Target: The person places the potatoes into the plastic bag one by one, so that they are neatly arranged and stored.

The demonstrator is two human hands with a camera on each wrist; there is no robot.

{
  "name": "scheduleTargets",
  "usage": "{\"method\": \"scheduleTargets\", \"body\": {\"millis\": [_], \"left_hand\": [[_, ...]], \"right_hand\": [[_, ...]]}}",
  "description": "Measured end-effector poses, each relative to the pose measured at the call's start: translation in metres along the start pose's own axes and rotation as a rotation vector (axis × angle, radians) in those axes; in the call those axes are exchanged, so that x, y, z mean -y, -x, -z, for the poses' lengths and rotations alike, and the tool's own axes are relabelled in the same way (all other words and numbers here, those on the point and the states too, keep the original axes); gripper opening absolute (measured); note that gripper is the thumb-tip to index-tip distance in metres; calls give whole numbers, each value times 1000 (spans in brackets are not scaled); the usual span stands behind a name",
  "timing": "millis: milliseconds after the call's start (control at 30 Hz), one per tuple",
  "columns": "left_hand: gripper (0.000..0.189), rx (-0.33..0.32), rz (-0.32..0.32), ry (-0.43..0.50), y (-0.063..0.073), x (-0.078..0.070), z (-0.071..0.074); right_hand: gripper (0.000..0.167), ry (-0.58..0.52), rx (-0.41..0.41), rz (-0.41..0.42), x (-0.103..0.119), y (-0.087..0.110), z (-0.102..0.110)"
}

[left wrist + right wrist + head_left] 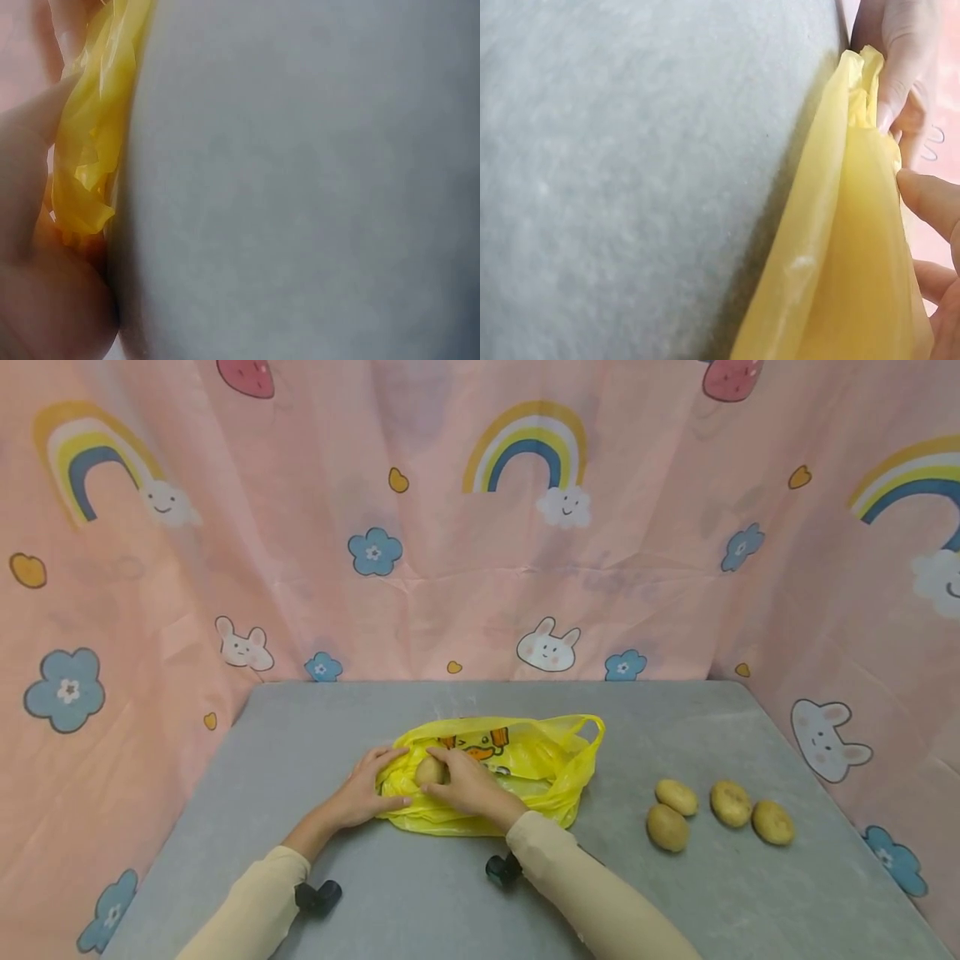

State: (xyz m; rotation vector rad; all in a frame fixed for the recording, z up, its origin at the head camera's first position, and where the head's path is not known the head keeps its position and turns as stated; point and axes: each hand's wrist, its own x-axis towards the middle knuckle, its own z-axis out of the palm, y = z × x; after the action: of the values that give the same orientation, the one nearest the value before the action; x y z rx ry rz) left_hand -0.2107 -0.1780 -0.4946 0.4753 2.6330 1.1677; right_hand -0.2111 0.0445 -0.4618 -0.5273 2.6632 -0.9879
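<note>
A yellow plastic bag (540, 760) with a printed cartoon face lies on its side on the table, its handle loop at the right end. My left hand (367, 789) grips the bag's left end, thumb along the near edge and fingers at the far edge. In the left wrist view the crumpled plastic (97, 127) shows against that hand. My right hand (468, 781) holds a potato (429, 772) between thumb and fingers, over the bag's left part. In the right wrist view the bag (855, 247) hides the potato.
Several potatoes (666, 827) lie in a loose group on the right of the grey table (405, 902). A pink printed curtain (435, 610) hangs behind the table and along both sides. A small black device (318, 897) sits at each wrist.
</note>
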Motion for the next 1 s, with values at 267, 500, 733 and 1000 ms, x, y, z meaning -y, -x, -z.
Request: {"method": "scheduleTargets", "body": {"millis": [267, 500, 733, 1000], "left_hand": [[82, 5, -12, -2, 0, 0, 2], [82, 0, -17, -1, -1, 4, 1], [82, 5, -7, -1, -1, 4, 0], [82, 0, -11, 1, -1, 3, 0]], "right_hand": [[66, 24, -11, -35, 2, 2, 7], [66, 35, -38, -43, 4, 6, 11], [61, 15, -51, -37, 4, 12, 14], [58, 0, -89, 8, 9, 21, 20]]}}
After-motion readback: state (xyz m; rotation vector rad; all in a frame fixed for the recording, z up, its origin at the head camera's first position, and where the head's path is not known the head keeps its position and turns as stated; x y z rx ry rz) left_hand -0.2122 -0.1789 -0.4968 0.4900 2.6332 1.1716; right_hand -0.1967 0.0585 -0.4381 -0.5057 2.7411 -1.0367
